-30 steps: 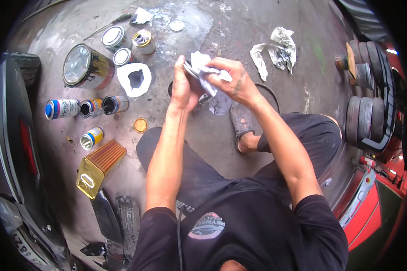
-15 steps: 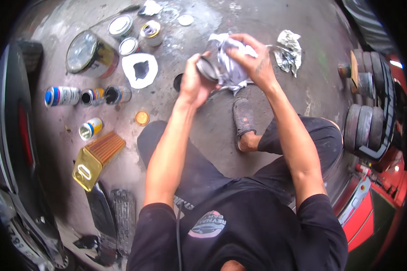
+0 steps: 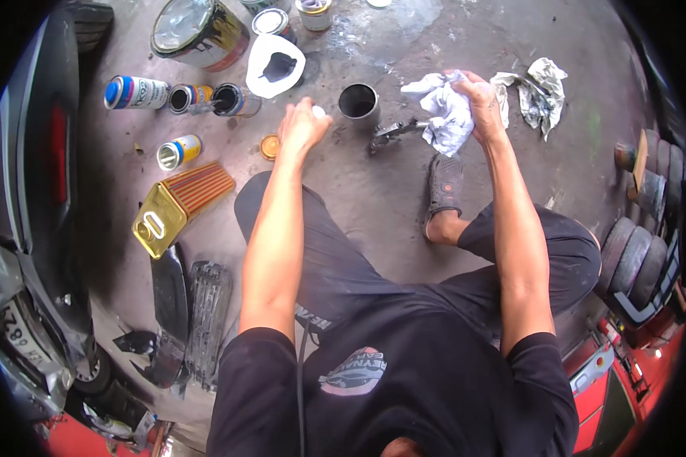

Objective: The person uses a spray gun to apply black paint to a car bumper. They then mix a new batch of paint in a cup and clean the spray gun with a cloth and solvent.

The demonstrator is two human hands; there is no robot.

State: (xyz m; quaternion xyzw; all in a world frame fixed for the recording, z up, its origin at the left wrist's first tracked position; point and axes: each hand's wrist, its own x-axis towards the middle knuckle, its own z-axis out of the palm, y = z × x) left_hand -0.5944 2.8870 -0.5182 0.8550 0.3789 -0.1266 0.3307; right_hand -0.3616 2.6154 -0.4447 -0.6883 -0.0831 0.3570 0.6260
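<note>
My left hand is closed above the floor, left of a black cup. A small white bit shows by its thumb; the rest of what it holds is hidden. My right hand grips a crumpled white cloth, which hangs loosely from the fingers. Between my hands the open black cup stands upright on the floor. A dark spray gun lies beside it, its right end near the cloth. An orange-yellow round lid lies just below my left hand.
Several cans, among them a large one, stand or lie at the left, near a white sheet with a dark patch. A gold rectangular tin lies nearer me. A stained crumpled cloth is at right; stacked tires stand beyond.
My hands have moved apart; the dark round lid that was in my left hand against the cloth is no longer visible. The view has shifted, and the black cup is uncovered.
</note>
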